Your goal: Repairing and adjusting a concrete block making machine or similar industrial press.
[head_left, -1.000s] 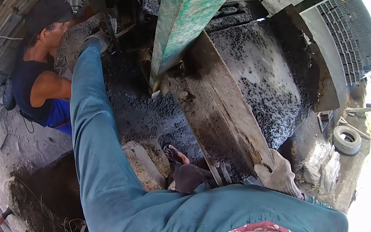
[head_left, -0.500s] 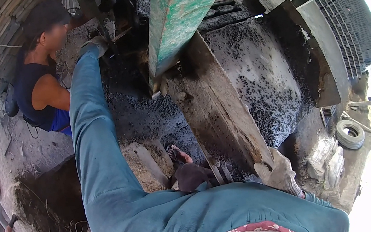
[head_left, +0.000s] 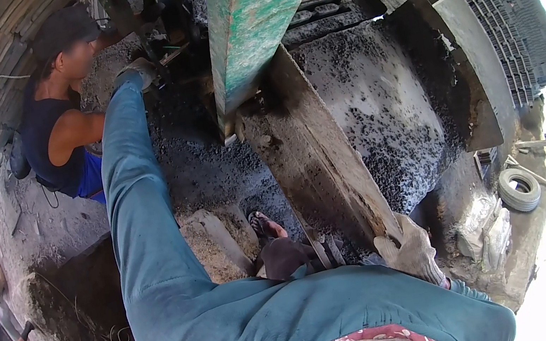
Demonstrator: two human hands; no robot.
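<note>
Left hand (head_left: 133,75), gloved, stretched far up to the dark machine parts (head_left: 156,42), grip unreadable. Right hand (head_left: 411,252), gloved, grip clamped on the wooden chute edge (head_left: 318,163), beside black gravel (head_left: 377,104).

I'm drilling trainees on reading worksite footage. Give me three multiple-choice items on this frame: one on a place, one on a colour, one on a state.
1. Where does the gloved right hand rest?
A. on the near end of the long grimy wooden plank
B. on the old tyre
C. on a red tool handle

2. What colour is the big slanted metal chute?
A. yellow
B. green
C. white

3. How is the left arm in its blue-green long sleeve?
A. folded against the chest
B. hanging down
C. stretched far forward, gloved left hand near the machine

Answers: 1 A, the glove lies on the plank's near end. 2 B, its worn paint is green. 3 C, the sleeve runs straight up the picture to the glove.
</note>
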